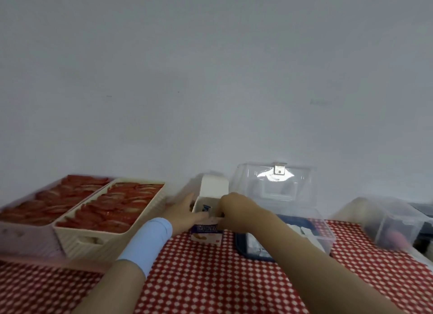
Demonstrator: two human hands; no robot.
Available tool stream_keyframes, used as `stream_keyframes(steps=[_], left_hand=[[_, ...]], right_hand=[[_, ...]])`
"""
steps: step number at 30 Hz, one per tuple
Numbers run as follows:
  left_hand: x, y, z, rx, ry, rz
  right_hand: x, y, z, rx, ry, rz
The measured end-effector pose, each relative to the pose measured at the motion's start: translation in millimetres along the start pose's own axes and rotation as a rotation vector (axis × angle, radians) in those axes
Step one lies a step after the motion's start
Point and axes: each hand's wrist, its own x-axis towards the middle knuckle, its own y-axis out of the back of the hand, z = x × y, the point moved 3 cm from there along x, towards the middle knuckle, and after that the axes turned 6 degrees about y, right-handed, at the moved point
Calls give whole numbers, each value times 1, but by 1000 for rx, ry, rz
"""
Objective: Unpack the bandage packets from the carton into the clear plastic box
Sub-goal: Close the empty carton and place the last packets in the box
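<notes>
Carton [206, 234] upright, flap open, at table [206, 288] back edge, just beside clear box [324, 230]. Our left hand [185, 212] grips carton's side. Right hand [235, 208] curls at its mouth over blue packet [206, 207]; whether it pinches anything, we cannot tell.

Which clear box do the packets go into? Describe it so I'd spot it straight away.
On the red-and-white checked tablecloth, find the small carton in the middle. The clear plastic box sits just right of it, by the wall. Unlike the other clear container farther right, its lid stands raised, with a metal latch on top.
</notes>
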Motion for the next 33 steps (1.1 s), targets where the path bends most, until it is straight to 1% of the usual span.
stream_keyframes(steps=[2, 4, 7, 9, 11, 12, 14, 17, 19, 23, 25, 29, 33], left_hand=[[-5, 1, -1, 35, -56, -36], [-8, 4, -4, 129, -87, -21], [-21, 14, 1, 220, -68, 103], [-35, 19, 14, 275, -124, 195], [-50, 20, 30, 279, -195, 234], [-58, 20, 38, 289, -222, 240], [-69, 22, 52, 314, -274, 246], [-80, 20, 72, 340, -338, 210], [-88, 17, 85, 348, -369, 171], [-100, 5, 106, 488, -452, 136], [-106, -1, 113, 580, -473, 128], [-124, -15, 126, 722, -519, 146], [-132, -27, 129, 893, -579, 236]], right_hand=[[-1, -2, 2, 58, -7, 49], [-8, -2, 1, 123, 2, 89], [-24, 1, -4, 209, 18, 153], [-38, 9, -7, 326, 14, 245], [-53, 20, -9, 421, 9, 361], [-61, 24, -9, 413, 14, 413], [-73, 28, -8, 357, 31, 455], [-95, 28, -12, 234, 88, 369], [-109, 27, -15, 175, 99, 255], [-134, 13, -18, 211, 70, 58], [-143, 8, -20, 281, 43, 42], [-160, 2, -18, 459, 43, 82], [-176, -1, -3, 528, 55, 133]])
